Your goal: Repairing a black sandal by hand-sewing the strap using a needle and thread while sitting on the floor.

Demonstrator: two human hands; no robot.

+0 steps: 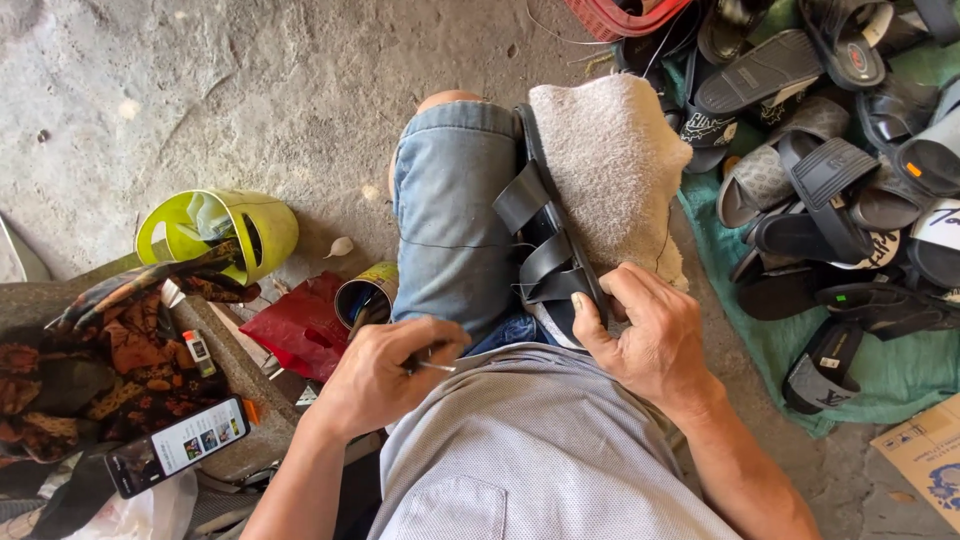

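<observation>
1. The right hand (655, 340) is closed around the near end of a black strapped sandal (548, 245), thumb pressed on its edge, holding it on its side against a pale towel (610, 165) spread over the lap.
2. The left hand (385, 375) is curled narrow, pinching a thin metal needle-like tool (432, 365) between thumb and fingers; its tip points toward the sandal but stands a little apart from it. A fine thread (450, 246) runs across the denim-clad thigh (450, 200) to the sandal.
3. Judged risks: the sharp tip sits close to the right hand's fingers and the thigh, so a slip under force could prick skin. The sandal rests on soft cloth over a knee and could twist if the grip loosens. The loose thread may snag on a strap.
4. Just beyond the left hand stand an open tin (365, 290) and a red bag (300, 325) on the concrete floor (200, 90), with a yellow-green jug (225, 230) farther off.
5. A phone (180, 445) lies on a stone ledge beside patterned cloth (100, 370).
6. On the right, many dark sandals (830, 170) are heaped on a green cloth (880, 370).
</observation>
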